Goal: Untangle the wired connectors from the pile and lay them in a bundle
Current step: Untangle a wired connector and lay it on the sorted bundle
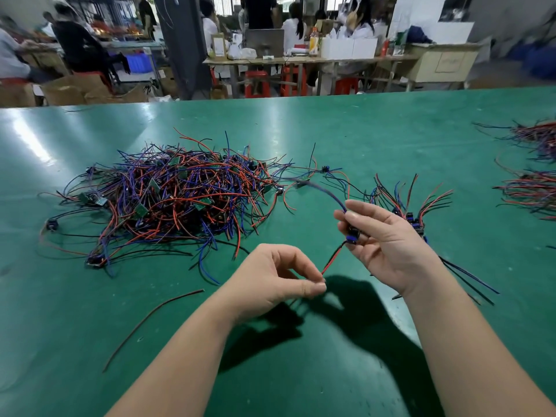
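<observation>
Right hand raised above green table mat, fingers curled round small black-and-blue plastic connector. Its red-black wire pair runs down-left to left hand, tips pinched thumb-to-forefinger. Tangled red-blue-black wire pile far left; sorted bundle just behind right hand.

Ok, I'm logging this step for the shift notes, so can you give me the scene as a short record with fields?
Surface: green table
Pile: tangled wires, left of centre
Right hand: holds a connector above the table
Left hand: pinches the ends of the red and black wires hanging from that connector
Blue wire: runs from the connector toward the pile
Bundle: just behind the right hand
Other: loose wire near the left forearm; more bundles far right
</observation>
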`<state>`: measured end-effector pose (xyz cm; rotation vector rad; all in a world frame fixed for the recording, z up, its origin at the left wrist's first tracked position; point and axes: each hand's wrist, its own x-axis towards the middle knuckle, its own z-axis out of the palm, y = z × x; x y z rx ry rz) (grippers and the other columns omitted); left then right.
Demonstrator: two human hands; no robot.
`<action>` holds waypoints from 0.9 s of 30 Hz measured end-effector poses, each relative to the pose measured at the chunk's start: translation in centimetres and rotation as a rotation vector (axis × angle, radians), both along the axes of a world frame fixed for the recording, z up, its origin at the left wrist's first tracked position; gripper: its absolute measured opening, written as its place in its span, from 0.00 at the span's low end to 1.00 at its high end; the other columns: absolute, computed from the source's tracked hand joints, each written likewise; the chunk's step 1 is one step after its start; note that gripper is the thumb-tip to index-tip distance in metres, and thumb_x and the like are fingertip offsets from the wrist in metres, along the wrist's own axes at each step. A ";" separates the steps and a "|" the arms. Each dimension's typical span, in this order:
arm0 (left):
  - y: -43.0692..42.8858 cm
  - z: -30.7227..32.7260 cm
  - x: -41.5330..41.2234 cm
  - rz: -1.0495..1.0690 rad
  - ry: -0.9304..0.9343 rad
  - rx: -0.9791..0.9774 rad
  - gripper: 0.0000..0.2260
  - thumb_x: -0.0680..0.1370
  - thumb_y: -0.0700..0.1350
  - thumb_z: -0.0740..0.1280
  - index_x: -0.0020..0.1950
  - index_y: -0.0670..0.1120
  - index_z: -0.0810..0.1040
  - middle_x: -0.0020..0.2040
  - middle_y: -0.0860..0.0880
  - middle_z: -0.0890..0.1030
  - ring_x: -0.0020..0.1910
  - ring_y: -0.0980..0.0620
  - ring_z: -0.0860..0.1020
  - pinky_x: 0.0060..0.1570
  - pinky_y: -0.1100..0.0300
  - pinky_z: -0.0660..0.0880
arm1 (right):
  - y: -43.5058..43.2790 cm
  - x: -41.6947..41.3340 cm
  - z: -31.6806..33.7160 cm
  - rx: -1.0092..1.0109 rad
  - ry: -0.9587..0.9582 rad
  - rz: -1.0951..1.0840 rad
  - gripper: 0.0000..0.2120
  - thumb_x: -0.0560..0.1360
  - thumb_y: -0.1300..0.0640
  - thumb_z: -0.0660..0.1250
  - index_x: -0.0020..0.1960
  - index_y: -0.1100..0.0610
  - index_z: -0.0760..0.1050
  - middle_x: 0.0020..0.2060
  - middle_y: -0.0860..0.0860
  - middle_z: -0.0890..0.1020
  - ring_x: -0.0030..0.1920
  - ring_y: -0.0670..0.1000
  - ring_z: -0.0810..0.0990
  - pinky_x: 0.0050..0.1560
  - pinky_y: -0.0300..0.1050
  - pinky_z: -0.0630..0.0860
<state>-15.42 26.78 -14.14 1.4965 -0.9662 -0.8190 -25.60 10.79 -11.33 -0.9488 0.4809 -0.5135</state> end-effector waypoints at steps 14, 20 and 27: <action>-0.7 -0.1 -0.6 0.175 0.429 -0.022 0.25 0.59 0.45 0.78 0.51 0.38 0.74 0.34 0.44 0.82 0.31 0.51 0.81 0.34 0.59 0.79 | 2.6 0.7 -1.5 -0.267 -0.042 0.280 0.11 0.64 0.67 0.69 0.43 0.57 0.82 0.36 0.53 0.85 0.38 0.47 0.83 0.38 0.35 0.78; -0.8 -0.4 -0.9 0.129 0.363 0.059 0.04 0.71 0.36 0.73 0.44 0.42 0.82 0.35 0.45 0.82 0.32 0.52 0.82 0.33 0.62 0.78 | 1.8 0.6 -1.6 -0.615 0.126 0.233 0.10 0.70 0.71 0.70 0.41 0.57 0.81 0.34 0.48 0.85 0.36 0.43 0.81 0.41 0.33 0.76; -0.7 -0.3 -2.0 0.017 0.255 0.146 0.04 0.71 0.41 0.75 0.36 0.47 0.84 0.34 0.47 0.84 0.33 0.52 0.81 0.31 0.67 0.73 | -0.9 0.1 -1.1 -0.276 0.235 -0.083 0.07 0.74 0.63 0.68 0.38 0.60 0.74 0.24 0.50 0.79 0.24 0.45 0.78 0.24 0.33 0.69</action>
